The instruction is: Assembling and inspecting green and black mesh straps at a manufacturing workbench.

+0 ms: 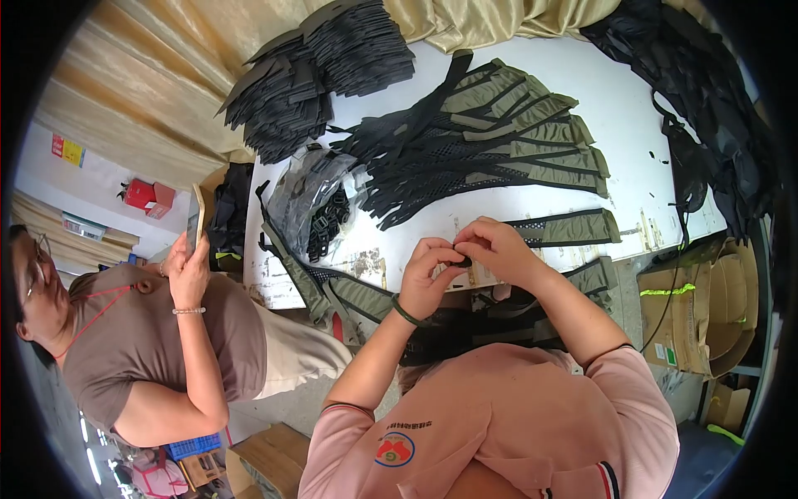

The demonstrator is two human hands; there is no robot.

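My left hand (426,279) and my right hand (496,249) meet over the table's front edge, fingertips pinched together. Between them is a small black piece (460,261), mostly covered by the fingers, so its exact kind does not show. Just beyond my right hand lies a single olive-and-black strap (573,228) with a mesh section. Farther back, several like straps (532,125) are fanned out in a pile. A clear plastic bag (303,187) with black plastic buckles (330,224) sits to the left of my hands. Another olive strap (362,295) hangs over the edge by my left wrist.
Stacks of black flat pieces (357,50) stand at the back left of the white table (640,191). Black fabric (698,83) is heaped at the right. A cardboard box (682,308) stands below it. Close on the left, another person (158,341) holds a phone (196,218).
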